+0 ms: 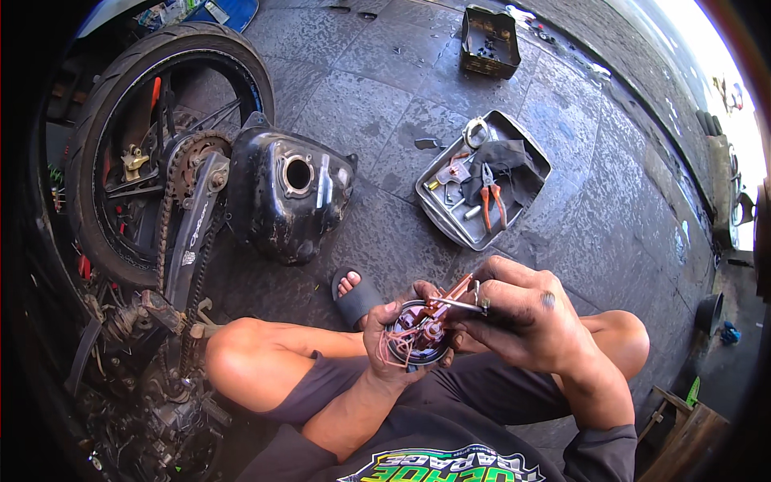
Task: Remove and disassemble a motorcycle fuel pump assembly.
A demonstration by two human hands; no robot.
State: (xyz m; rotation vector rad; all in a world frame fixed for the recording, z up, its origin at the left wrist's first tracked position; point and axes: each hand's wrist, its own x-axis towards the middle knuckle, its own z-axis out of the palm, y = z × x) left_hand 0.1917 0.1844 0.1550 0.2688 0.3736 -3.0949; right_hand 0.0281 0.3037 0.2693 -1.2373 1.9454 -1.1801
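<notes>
Above my lap, my left hand (385, 329) is closed around the rim of a round fuel pump assembly (419, 341) with reddish wires and a copper-coloured bracket. My right hand (514, 309) comes in from the other side, its fingers pinched on a thin metal rod (458, 304) that lies across the top of the assembly. Whether the rod is a tool or a part of the assembly I cannot tell. Some of my right fingertips are hidden behind the hand and the part.
A black fuel tank (273, 221) with a round hole rests ahead on the left, beside a motorcycle wheel (88, 165) and chain (166, 233). A grey tray (450, 230) holds orange-handled pliers (491, 197), a dark cloth (514, 165) and small parts. Farther off stands an open box (490, 68).
</notes>
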